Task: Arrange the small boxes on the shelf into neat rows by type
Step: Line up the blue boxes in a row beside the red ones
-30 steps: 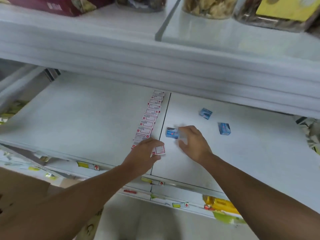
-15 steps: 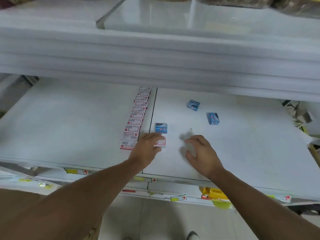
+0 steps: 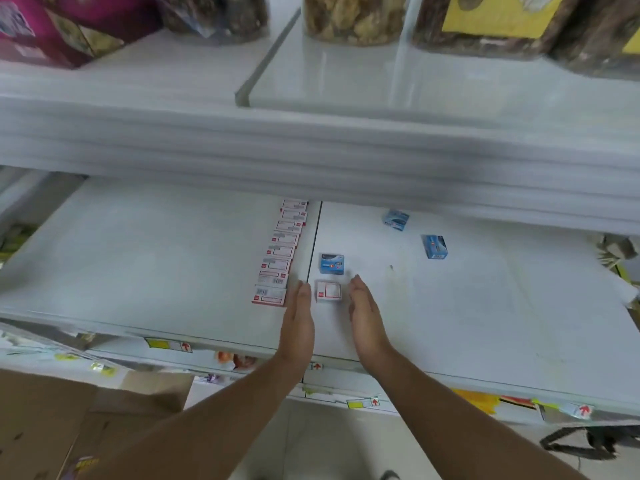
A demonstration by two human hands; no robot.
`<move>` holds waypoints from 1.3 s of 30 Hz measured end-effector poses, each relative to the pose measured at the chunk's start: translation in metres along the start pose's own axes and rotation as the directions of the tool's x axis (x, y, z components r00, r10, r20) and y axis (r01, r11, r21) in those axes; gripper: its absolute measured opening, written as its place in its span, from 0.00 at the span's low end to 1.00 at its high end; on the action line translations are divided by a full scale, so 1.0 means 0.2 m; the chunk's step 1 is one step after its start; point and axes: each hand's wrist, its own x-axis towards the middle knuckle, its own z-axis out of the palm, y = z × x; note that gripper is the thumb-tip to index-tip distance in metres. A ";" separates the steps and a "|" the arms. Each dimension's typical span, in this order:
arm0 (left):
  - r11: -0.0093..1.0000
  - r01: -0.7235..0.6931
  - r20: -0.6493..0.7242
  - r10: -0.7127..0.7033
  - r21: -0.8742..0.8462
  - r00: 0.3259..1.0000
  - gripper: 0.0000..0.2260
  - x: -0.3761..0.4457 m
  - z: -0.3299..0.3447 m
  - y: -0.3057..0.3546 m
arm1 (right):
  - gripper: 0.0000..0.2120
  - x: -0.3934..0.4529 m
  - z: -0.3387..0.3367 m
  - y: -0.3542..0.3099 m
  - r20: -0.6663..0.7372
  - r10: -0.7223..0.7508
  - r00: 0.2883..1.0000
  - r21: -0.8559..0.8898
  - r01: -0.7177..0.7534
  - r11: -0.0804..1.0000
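Observation:
A row of several white-and-red small boxes (image 3: 280, 252) runs front to back along the seam of the white shelf (image 3: 138, 258). One loose white-and-red box (image 3: 328, 291) lies just right of the seam, with a blue box (image 3: 331, 263) directly behind it. Two more blue boxes (image 3: 396, 219) (image 3: 435, 246) lie farther back right. My left hand (image 3: 298, 317) rests flat on edge left of the loose white box, and my right hand (image 3: 365, 315) stands right of it. Both hands hold nothing, fingers straight.
The upper shelf edge (image 3: 311, 157) overhangs the back of the working shelf and hides its rear. Jars and packets (image 3: 349, 19) stand on the upper shelf. A cardboard box (image 3: 45, 420) sits on the floor at lower left. Price labels (image 3: 168, 344) line the shelf front.
My left hand let go of the white-and-red box, which now lies in front of the blue box. Both hands have straightened and flank that box on either side.

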 end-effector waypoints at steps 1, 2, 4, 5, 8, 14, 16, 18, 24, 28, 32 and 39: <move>1.000 -0.026 0.009 0.026 -0.015 1.000 0.14 -0.01 0.02 0.01 | 0.18 0.01 0.03 0.03 -0.007 0.003 1.000 0.049 -0.002 0.999; 0.998 -0.039 0.033 0.041 -0.046 0.999 0.17 -0.03 0.05 0.04 | 0.16 0.02 0.06 0.05 -0.004 -0.013 1.000 0.074 0.013 0.997; 0.993 -0.032 0.060 0.039 -0.113 0.997 0.16 -0.05 0.09 0.09 | 0.19 0.04 0.09 0.08 0.008 -0.046 0.999 0.087 0.045 0.995; 0.989 -0.022 0.057 0.031 -0.149 0.998 0.14 -0.05 0.11 0.10 | 0.23 0.06 0.09 0.09 0.011 -0.049 0.999 0.089 0.048 0.995; 0.983 -0.009 0.017 0.013 -0.183 1.000 0.13 -0.02 0.11 0.10 | 0.26 0.11 0.08 0.09 -0.002 -0.030 1.000 0.134 0.030 0.991; 0.985 -0.069 0.060 0.079 -0.155 0.995 0.14 0.04 0.12 0.09 | 0.42 0.20 0.14 0.13 0.001 0.008 1.000 0.202 -0.008 0.979; 0.984 -0.090 0.041 0.097 -0.154 0.994 0.13 0.06 0.14 0.11 | 0.46 0.26 0.15 0.18 0.000 0.012 1.000 0.197 -0.012 0.980; 0.981 -0.071 0.033 0.079 -0.183 0.996 0.12 0.08 0.16 0.13 | 0.47 0.34 0.15 0.23 0.000 0.016 1.000 0.197 -0.016 0.980; 0.982 -0.027 0.039 0.035 -0.187 0.999 0.12 0.15 0.17 0.15 | 0.37 0.35 0.16 0.07 -0.006 -0.007 1.000 0.203 0.009 0.979; 0.980 -0.004 0.073 0.019 -0.201 0.997 0.12 0.19 0.17 0.16 | 0.36 0.36 0.16 0.06 0.019 -0.005 1.000 0.218 0.001 0.976; 0.987 -0.014 0.085 0.028 -0.160 0.996 0.13 0.25 0.18 0.17 | 0.33 0.39 0.15 0.01 0.012 -0.020 1.000 0.192 0.017 0.981; 0.997 0.013 0.066 -0.008 -0.074 0.998 0.14 0.31 0.24 0.20 | 0.30 0.48 0.09 -0.07 0.033 -0.027 0.999 0.129 0.023 0.991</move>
